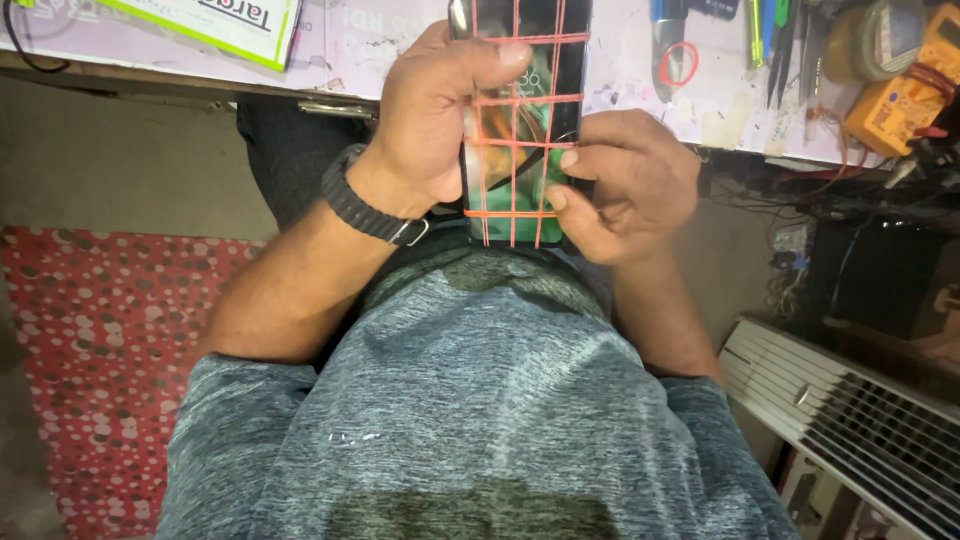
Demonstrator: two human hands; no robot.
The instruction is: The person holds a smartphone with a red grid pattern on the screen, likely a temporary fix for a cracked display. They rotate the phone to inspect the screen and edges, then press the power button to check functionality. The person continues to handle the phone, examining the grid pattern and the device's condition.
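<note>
Left hand fingers curled tight around smartphone, crossed by orange rubber bands, right hand fingers gripping its edge

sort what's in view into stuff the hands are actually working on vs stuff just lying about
In hand:
- black smartphone with lit screen, wrapped in a grid of thin red rubber bands
- left hand gripping its side, thumb on the glass
- right hand holding the other edge

Lying about:
- orange multimeter
- loose red rubber band loop
- tweezers
- white-and-green box
</note>
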